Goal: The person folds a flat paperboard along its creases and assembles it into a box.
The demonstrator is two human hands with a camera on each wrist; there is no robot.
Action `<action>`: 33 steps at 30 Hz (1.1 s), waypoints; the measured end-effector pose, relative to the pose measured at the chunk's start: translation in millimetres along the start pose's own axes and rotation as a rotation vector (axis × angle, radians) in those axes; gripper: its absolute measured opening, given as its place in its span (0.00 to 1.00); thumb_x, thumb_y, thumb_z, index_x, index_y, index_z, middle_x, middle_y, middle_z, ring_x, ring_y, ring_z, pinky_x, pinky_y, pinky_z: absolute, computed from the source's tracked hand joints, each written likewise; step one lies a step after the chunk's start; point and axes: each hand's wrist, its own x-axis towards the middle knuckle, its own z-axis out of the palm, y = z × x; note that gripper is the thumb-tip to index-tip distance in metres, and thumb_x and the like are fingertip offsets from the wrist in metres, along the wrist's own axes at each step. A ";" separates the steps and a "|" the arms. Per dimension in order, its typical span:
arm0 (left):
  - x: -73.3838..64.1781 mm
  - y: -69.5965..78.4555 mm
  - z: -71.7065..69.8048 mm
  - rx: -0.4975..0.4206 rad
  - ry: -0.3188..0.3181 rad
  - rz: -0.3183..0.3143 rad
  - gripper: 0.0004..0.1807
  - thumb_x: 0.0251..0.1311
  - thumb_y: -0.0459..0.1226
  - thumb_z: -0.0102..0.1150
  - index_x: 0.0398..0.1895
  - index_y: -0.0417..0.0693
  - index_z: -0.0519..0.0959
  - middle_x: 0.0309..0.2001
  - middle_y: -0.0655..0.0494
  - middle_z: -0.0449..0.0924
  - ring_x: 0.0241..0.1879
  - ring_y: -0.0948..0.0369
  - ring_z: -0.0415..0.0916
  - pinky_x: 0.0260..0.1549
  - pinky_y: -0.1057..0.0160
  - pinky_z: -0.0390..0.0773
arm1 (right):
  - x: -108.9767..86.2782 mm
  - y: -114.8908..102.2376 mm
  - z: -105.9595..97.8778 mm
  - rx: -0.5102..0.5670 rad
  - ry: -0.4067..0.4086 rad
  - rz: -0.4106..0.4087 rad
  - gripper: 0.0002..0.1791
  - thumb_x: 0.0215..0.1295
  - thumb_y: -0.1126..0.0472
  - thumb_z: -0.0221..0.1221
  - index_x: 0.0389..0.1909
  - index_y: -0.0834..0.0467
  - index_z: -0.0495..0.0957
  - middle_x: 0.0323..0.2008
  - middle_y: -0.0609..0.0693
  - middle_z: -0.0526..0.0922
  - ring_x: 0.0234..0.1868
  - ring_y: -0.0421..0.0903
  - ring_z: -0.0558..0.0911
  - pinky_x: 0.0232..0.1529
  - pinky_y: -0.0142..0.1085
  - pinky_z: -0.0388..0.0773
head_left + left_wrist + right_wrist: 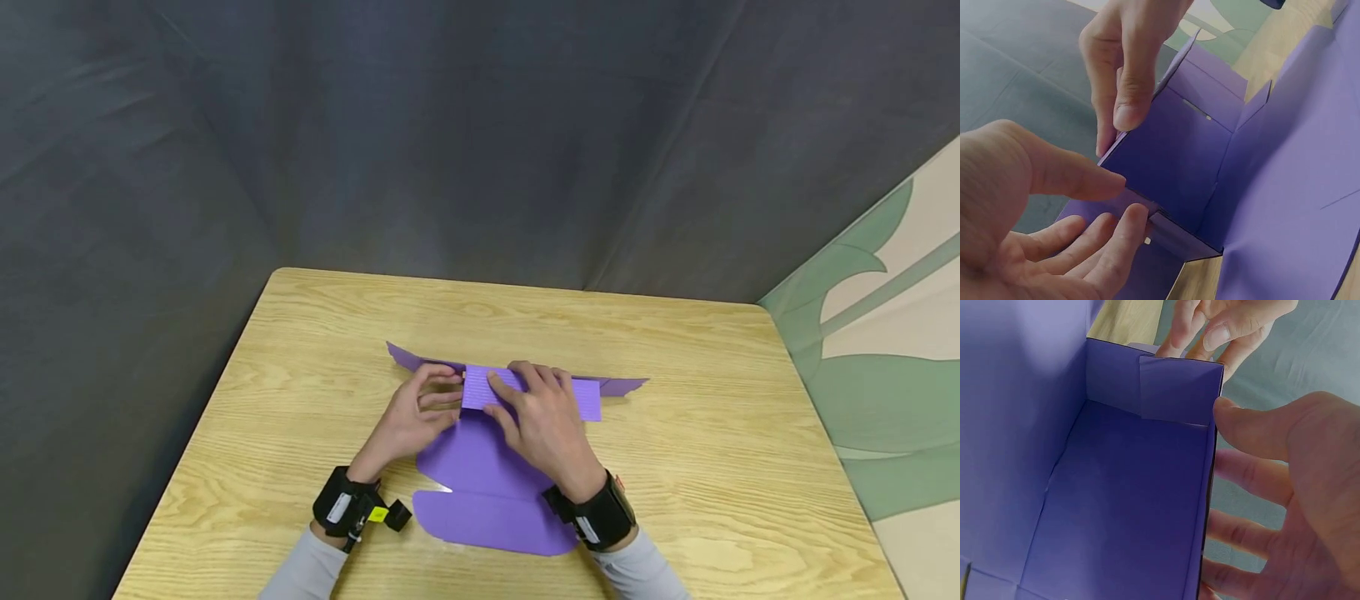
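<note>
A partly folded purple cardboard box [487, 454] lies on the wooden table, with one wall and its corner flaps raised and long side flaps [625, 387] spread out. My right hand [551, 417] grips the raised ribbed wall [588, 400]; in the right wrist view its thumb rests at the wall's top edge and its fingers lie along the outside. At the left corner, my left hand [408, 417] holds a small end flap [1185, 237] between curved fingers and thumb. In the right wrist view, some left fingertips are hidden behind that short end wall [1179, 390].
The light wooden table [712, 467] extends around the cardboard on all sides. Behind it hangs a dark curtain [465, 150]. A green and cream leaf-patterned surface [885, 400] borders the table on the right. Both wrists wear black camera straps [347, 504].
</note>
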 end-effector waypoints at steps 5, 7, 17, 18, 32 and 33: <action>0.8 -0.6 -2.4 -0.014 -0.006 -0.004 0.31 0.65 0.17 0.60 0.70 0.31 0.65 0.68 0.30 0.72 0.68 0.35 0.77 0.62 0.57 0.83 | -0.1 -0.1 0.0 0.006 0.000 0.004 0.22 0.71 0.45 0.68 0.62 0.49 0.88 0.58 0.58 0.84 0.56 0.61 0.83 0.58 0.57 0.75; 0.8 -0.6 -2.4 -0.022 -0.004 -0.010 0.30 0.65 0.17 0.60 0.70 0.31 0.65 0.68 0.29 0.73 0.68 0.35 0.76 0.61 0.58 0.83 | -0.1 0.0 0.0 0.005 0.001 0.004 0.22 0.70 0.45 0.69 0.61 0.49 0.88 0.58 0.58 0.84 0.56 0.61 0.83 0.58 0.57 0.74; 0.4 -1.0 -3.9 -0.020 0.029 -0.010 0.25 0.68 0.18 0.56 0.67 0.33 0.68 0.65 0.30 0.74 0.66 0.35 0.78 0.57 0.58 0.86 | -0.2 0.6 0.9 0.006 0.003 0.004 0.22 0.70 0.45 0.69 0.61 0.49 0.88 0.58 0.57 0.84 0.56 0.60 0.83 0.58 0.57 0.74; 0.4 -1.2 -3.9 -0.010 0.025 0.005 0.27 0.67 0.18 0.57 0.68 0.34 0.68 0.65 0.30 0.75 0.66 0.35 0.79 0.57 0.58 0.86 | -0.3 0.7 0.9 0.006 0.002 0.005 0.22 0.70 0.45 0.69 0.61 0.49 0.88 0.58 0.57 0.84 0.56 0.60 0.83 0.58 0.57 0.74; -3.8 2.0 -3.7 0.184 0.092 0.093 0.45 0.68 0.22 0.63 0.81 0.46 0.51 0.59 0.34 0.80 0.58 0.39 0.86 0.57 0.54 0.86 | -0.4 1.7 0.6 0.007 0.005 -0.005 0.22 0.70 0.45 0.69 0.61 0.49 0.88 0.57 0.58 0.84 0.55 0.61 0.83 0.58 0.57 0.75; -4.6 3.9 -4.2 0.213 0.112 0.077 0.43 0.68 0.23 0.63 0.80 0.46 0.53 0.58 0.35 0.81 0.56 0.41 0.87 0.56 0.55 0.86 | -0.4 1.8 0.5 0.006 0.006 -0.005 0.22 0.70 0.45 0.69 0.61 0.49 0.88 0.57 0.58 0.84 0.55 0.61 0.83 0.58 0.57 0.75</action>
